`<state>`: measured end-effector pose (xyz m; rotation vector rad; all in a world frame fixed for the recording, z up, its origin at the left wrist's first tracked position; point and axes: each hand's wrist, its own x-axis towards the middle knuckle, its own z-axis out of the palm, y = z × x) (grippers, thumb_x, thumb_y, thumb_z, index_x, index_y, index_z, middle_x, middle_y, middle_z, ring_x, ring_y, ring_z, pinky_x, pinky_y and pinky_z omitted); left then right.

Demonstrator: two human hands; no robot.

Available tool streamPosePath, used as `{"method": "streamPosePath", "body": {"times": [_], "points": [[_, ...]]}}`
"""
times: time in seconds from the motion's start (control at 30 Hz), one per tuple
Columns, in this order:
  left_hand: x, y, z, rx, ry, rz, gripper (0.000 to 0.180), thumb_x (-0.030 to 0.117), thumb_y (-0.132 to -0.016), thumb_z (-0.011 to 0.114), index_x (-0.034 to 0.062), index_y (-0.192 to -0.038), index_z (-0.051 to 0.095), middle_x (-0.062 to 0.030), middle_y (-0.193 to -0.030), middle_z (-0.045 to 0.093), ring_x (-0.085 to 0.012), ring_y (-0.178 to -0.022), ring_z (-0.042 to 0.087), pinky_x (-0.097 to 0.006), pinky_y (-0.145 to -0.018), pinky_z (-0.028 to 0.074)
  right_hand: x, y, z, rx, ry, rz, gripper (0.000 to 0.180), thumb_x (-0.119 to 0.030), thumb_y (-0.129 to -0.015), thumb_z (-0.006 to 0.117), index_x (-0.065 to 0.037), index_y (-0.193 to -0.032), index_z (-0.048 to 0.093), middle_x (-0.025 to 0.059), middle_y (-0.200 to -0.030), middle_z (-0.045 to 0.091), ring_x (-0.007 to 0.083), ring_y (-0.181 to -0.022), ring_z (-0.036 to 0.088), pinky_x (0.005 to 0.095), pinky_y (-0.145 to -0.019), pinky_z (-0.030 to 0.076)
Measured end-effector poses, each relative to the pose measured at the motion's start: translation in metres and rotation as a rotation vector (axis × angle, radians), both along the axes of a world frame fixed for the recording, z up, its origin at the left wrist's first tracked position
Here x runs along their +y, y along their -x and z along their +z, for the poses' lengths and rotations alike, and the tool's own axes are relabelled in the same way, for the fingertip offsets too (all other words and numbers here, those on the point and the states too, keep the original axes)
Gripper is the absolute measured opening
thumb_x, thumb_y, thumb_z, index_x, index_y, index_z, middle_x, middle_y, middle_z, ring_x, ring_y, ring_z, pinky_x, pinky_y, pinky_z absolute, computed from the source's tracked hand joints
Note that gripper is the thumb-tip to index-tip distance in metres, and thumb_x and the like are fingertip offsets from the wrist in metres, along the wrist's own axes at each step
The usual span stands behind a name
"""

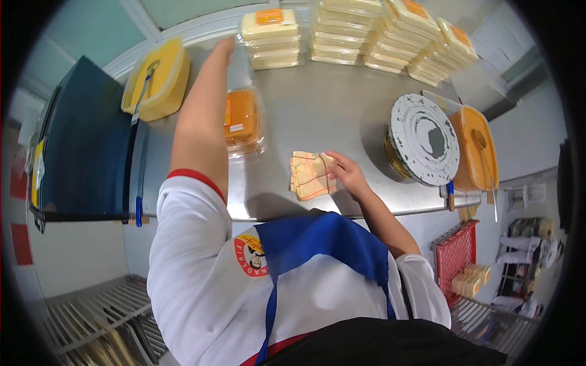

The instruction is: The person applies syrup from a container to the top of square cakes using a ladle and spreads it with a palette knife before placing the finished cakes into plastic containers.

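My right hand grips the right edge of a folded cream checked cloth near the front of the steel table. My left arm stretches far forward, and my left hand is at the back of the table, beside a stack of clear packs with pale contents. Its fingers are mostly hidden, so what it holds, if anything, does not show. By my left forearm lies a clear plastic pack with orange-brown contents, partly covered by the arm.
More pale packs stand stacked along the back. A yellow tub with a spoon and a dark box stand at left. At right are a worn round turntable and an orange tub with a ladle. A red crate sits lower right.
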<state>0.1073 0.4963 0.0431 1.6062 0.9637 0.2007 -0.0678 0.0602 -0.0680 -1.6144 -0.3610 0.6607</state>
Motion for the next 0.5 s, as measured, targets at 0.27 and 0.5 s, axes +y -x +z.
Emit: {"method": "streamPosePath", "body": {"times": [0.27,0.5], "points": [[0.091,-0.07,-0.059,-0.411,0.123,0.096,0.046,0.027,-0.092,0.047,0.0032,-0.131,0.039,-0.0196,-0.133,0.039,-0.0305,-0.11,0.049,-0.051,-0.087,0.042,-0.115,0.046,0.016,0.045,-0.012,-0.432,0.035,-0.008,-0.088,0.051,-0.005,-0.124,0.053,0.0039,-0.081,0.059,0.0096,-0.071,0.054,0.0225,-0.067,0.045],[-0.057,-0.045,0.038,-0.7,0.378,0.233,0.03,0.006,-0.09,0.041,-0.0059,-0.118,0.042,-0.0204,-0.118,0.05,-0.0357,-0.102,0.055,-0.051,-0.076,0.052,-0.162,0.069,0.024,0.071,0.088,-0.649,0.033,-0.008,-0.088,0.05,-0.006,-0.12,0.056,0.0028,-0.081,0.06,0.0084,-0.069,0.051,0.0223,-0.067,0.044]]}}
